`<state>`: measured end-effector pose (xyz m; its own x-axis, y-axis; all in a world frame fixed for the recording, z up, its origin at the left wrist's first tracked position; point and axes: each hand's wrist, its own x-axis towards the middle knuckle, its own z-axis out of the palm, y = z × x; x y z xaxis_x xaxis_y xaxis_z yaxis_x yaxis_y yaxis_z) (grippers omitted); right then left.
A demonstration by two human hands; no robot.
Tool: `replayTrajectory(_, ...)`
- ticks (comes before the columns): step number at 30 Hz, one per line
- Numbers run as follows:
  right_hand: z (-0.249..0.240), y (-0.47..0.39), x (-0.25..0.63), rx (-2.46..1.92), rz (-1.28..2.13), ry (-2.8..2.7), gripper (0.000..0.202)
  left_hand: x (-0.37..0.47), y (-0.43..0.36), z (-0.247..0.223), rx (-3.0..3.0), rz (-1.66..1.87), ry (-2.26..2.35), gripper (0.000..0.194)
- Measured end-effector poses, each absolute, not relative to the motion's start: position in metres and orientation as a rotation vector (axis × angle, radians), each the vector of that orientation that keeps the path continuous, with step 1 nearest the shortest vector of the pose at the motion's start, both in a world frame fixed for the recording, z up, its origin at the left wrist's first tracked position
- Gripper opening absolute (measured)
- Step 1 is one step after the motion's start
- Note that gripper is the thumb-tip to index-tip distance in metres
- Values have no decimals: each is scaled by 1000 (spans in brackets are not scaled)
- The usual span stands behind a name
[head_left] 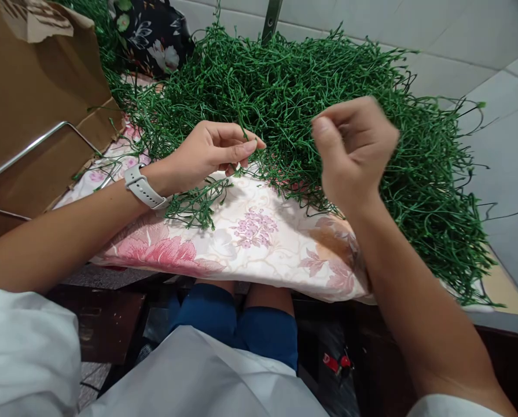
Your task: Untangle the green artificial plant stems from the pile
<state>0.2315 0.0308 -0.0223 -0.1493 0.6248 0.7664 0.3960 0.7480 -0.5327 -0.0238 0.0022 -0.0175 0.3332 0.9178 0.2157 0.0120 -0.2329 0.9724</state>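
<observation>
A large tangled pile of thin green plastic stems [285,81] covers the back and right of a table with a floral cloth [254,231]. My left hand [219,147], with a pale watch on the wrist, pinches a thin green stem between thumb and fingers at the pile's front edge. My right hand [356,147] is raised over the pile, its fingers curled against the thumb; whatever it holds, if anything, is too small to make out. A small bunch of green stems [198,202] lies on the cloth below my left wrist.
At the left stands a cardboard box [37,104] with a bent metal rod [28,152] in front of it. A black floral fabric item [154,37] sits at the back left. White tiled wall [449,35] rises behind the pile. The cloth's front edge hangs above my knees.
</observation>
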Motion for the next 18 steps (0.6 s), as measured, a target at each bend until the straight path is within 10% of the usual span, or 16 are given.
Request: replayTrajectory(18,-33,21,211,-697,552,-1775,41,-27,-3,-10,1548,818,859,43)
